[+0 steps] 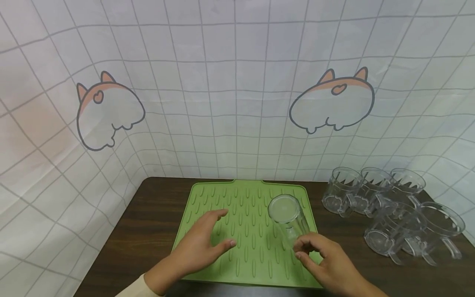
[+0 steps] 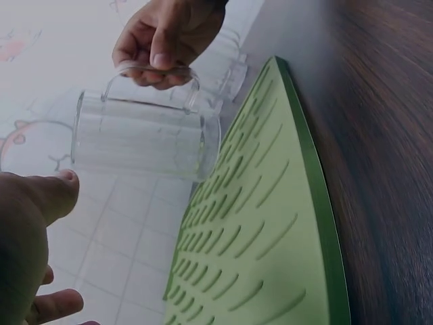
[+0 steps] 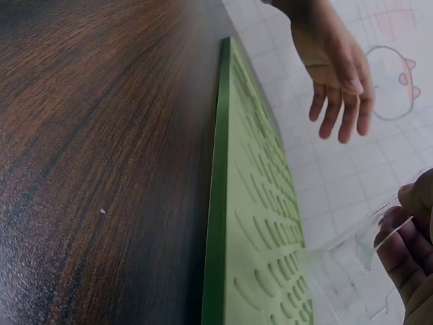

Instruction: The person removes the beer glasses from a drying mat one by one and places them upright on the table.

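Note:
My right hand grips the handle of a clear glass mug, fingers curled round it. The mug looks turned upside down, its round base facing up in the head view. In the left wrist view the mug has its mouth end close to the green ridged mat; whether it touches I cannot tell. Over the left part of the mat my left hand is held with thumb and fingers spread, holding nothing. The right wrist view shows that left hand with fingers extended.
Several clear mugs stand upright in two rows on the right of the dark wooden table, among them a front mug and a back mug. A white gridded curtain with dog drawings hangs behind and at the sides.

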A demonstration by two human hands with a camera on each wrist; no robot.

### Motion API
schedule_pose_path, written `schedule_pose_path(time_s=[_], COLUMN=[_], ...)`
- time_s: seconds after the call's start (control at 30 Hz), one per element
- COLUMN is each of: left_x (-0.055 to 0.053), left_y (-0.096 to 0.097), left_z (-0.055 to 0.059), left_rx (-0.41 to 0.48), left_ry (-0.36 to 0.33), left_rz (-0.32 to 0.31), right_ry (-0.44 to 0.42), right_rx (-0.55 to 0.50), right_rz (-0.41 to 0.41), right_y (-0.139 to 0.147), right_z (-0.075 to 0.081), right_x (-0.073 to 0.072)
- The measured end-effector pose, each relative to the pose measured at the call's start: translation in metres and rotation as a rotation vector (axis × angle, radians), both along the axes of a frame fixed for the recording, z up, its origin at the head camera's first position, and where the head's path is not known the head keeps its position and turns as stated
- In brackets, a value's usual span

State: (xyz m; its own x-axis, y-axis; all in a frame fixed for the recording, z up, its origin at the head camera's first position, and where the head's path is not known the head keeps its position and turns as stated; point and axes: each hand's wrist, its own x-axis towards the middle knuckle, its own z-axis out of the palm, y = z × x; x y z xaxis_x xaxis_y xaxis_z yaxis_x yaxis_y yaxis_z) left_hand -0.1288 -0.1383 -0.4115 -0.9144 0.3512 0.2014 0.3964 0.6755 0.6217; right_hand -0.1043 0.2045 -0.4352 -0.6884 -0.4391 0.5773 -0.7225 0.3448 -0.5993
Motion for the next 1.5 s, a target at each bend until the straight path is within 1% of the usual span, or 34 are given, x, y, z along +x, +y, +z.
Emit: schedule_pose_path(time_s=[0.23, 0.5, 0.63, 0.73, 0.83, 1.13, 1.4, 1.5], left_x=[-0.002, -0.003, -0.003, -0.004, -0.005, -0.009, -0.016, -0.017], left_y=[0.011, 0.023, 0.027, 0.031, 0.034, 0.046, 0.059, 0.064], left_z=[0.001, 0.002, 0.002, 0.002, 0.002, 0.005, 0.004, 0.004], left_rx=[0.023, 0.043, 0.058, 0.066, 0.082, 0.114, 0.12, 0.126], left_ry=[0.01, 0.016, 0.015, 0.0, -0.019, -0.063, -0.077, -0.087], left_rz=[-0.04, -0.065, -0.065, -0.065, -0.072, -0.084, -0.111, -0.1], right_ry=[0.067, 0.082, 0.069, 0.075, 0.109, 0.121, 0.124, 0.127], right_rx=[-0.006, -0.005, 0.013, 0.014, 0.004, 0.002, 0.0, -0.002], right_rz=[0.023, 0.045, 0.054, 0.071, 0.087, 0.101, 0.113, 0.119], right_y=[0.0, -0.002, -0.002, -0.003, -0.004, -0.005, -0.008, -0.01], right_z=[-0.005, -0.005, -0.002, -0.001, -0.002, -0.005, -0.002, -0.001], right_x=[-0.002, -0.002, -0.001, -0.002, -0.002, -0.002, -0.002, -0.002])
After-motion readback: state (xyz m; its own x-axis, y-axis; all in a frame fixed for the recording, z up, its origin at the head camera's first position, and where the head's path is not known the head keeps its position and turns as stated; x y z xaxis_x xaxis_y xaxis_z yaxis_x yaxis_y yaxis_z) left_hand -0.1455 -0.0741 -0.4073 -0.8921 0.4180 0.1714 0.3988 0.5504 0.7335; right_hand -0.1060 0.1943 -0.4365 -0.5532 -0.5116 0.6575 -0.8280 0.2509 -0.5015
